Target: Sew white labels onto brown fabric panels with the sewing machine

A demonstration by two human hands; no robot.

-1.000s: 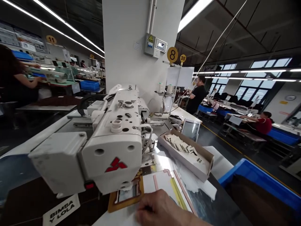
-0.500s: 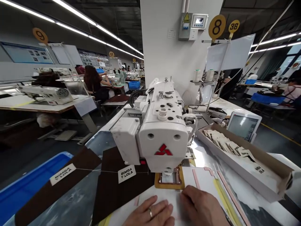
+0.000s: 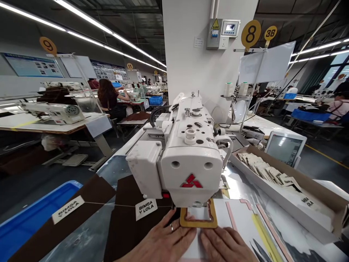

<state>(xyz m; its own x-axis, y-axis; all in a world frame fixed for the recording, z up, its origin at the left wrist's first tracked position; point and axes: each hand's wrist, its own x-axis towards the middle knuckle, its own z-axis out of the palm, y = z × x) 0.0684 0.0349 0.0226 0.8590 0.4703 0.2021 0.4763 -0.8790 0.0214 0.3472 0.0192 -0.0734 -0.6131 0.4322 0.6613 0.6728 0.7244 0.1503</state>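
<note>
My left hand (image 3: pixel 167 238), a ring on one finger, lies flat with fingers apart, over the edge of dark brown fabric (image 3: pixel 124 225) and a white sheet. Its fingertips reach the left side of the yellow-brown clamp frame (image 3: pixel 212 222) under the sewing machine (image 3: pixel 192 163) head. My right hand (image 3: pixel 225 243) rests flat on the white template sheet (image 3: pixel 222 209), fingers stretched toward the frame's front edge. Dark pointed blades (image 3: pixel 260 249) show beside it; whether they touch the hand I cannot tell. A white lettered label (image 3: pixel 146 209) lies on the brown fabric.
A second label (image 3: pixel 68 210) on brown fabric is joined by a thread. At left stands a blue bin (image 3: pixel 40 211). On the right are a cardboard box (image 3: pixel 286 196) of labels and a screen panel (image 3: pixel 285 147). A co-worker (image 3: pixel 110 96) sits further back.
Both hands have moved forward to the clamp frame. My left hand has gone left, its fingers spreading onto the brown fabric; my right hand's fingers have straightened. Dark blades now show beside it.
</note>
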